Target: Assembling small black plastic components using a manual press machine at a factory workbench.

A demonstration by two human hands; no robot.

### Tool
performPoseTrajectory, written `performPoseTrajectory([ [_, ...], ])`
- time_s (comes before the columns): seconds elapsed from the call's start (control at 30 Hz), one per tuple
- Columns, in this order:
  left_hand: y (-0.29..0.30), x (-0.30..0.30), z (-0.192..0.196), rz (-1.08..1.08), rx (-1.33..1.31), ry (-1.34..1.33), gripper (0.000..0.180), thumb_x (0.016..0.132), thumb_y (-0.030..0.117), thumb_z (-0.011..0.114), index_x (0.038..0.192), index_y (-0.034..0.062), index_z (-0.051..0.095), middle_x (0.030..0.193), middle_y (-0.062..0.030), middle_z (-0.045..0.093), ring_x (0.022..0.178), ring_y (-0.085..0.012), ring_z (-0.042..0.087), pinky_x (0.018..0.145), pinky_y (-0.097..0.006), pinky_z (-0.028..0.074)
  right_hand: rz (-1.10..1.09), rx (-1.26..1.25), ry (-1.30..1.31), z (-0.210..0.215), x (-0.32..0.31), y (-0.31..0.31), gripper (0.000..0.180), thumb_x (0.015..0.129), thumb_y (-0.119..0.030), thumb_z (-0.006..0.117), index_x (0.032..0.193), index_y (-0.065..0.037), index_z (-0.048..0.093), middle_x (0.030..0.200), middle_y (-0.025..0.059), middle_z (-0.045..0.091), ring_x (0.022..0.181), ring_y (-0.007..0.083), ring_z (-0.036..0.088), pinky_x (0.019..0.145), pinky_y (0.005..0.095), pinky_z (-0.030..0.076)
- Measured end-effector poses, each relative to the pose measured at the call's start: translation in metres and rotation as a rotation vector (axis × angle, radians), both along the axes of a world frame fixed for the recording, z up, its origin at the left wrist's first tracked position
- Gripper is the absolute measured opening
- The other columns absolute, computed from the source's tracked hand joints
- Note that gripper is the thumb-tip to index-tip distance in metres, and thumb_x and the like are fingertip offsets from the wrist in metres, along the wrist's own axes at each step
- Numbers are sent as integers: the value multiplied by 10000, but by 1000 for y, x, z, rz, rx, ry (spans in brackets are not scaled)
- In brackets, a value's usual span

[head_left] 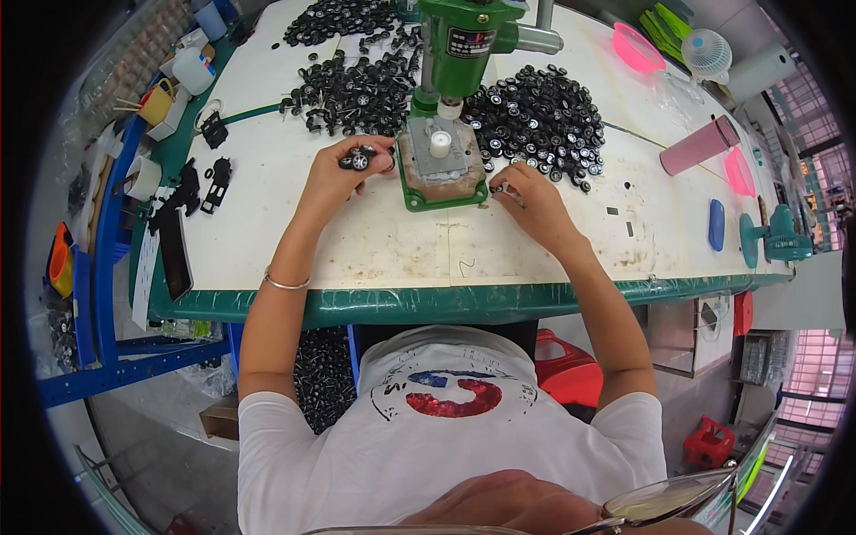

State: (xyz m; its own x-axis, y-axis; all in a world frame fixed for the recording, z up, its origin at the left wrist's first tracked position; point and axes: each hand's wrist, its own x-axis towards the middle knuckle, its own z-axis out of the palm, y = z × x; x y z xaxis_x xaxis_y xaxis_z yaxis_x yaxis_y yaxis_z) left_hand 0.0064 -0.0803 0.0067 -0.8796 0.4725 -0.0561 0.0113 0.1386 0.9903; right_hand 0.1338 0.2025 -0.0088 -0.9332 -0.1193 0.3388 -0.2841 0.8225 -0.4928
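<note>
My left hand point(343, 174), left of the press base, is closed around a few small black toy wheels point(359, 162) with silver hubs; a thin pin seems to point from its fingertips toward the press. My right hand point(528, 198) is pinched at the right front corner of the base, over a small dark piece too tiny to name. Between them stands a green hand press point(459, 53). A white round holder point(440, 144) sits on its grey metal plate point(430, 164), under the ram. No wheel shows on top of the holder.
Behind the press lie a left heap of wheels with axles point(357, 98) and a right heap of loose wheels point(544, 116). A phone point(175, 257) and black toy chassis parts point(217, 185) rest at left. At right are a pink tumbler point(698, 148), a blue case point(716, 225) and a small fan point(785, 236).
</note>
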Motion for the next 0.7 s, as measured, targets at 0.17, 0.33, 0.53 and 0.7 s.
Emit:
performPoseTrajectory([
  [0.17,9,0,6,4,294,-272,263,866,143,661,1083,6,609,1139,-138,655,966,-137,668,572,-168,437,-43,-245,-118,14,-12,3,165,821,-8,658,982,-31,632,952,42,611,802,138,599,696,261,489],
  [0.33,8,-3,-4,-67,432,-393,342,802,40,689,1134,-11,622,1040,-110,687,955,-104,646,589,-178,442,18,-414,-13,39,-42,-41,228,823,-32,664,1051,-37,656,949,44,599,842,120,594,762,240,485],
  [0.53,16,2,2,61,431,-338,233,804,90,731,996,-24,662,899,-103,698,771,-113,643,553,-194,414,-5,-386,-31,27,-60,-53,236,840,-91,657,1069,-40,669,984,28,550,814,125,564,764,253,462],
  [0.7,26,1,8,56,404,-223,205,795,99,743,946,-19,670,790,-64,669,639,-79,557,528,-191,387,-23,-586,-244,37,-66,-52,249,820,-97,662,1066,-63,672,1043,63,568,923,152,570,807,278,467],
])
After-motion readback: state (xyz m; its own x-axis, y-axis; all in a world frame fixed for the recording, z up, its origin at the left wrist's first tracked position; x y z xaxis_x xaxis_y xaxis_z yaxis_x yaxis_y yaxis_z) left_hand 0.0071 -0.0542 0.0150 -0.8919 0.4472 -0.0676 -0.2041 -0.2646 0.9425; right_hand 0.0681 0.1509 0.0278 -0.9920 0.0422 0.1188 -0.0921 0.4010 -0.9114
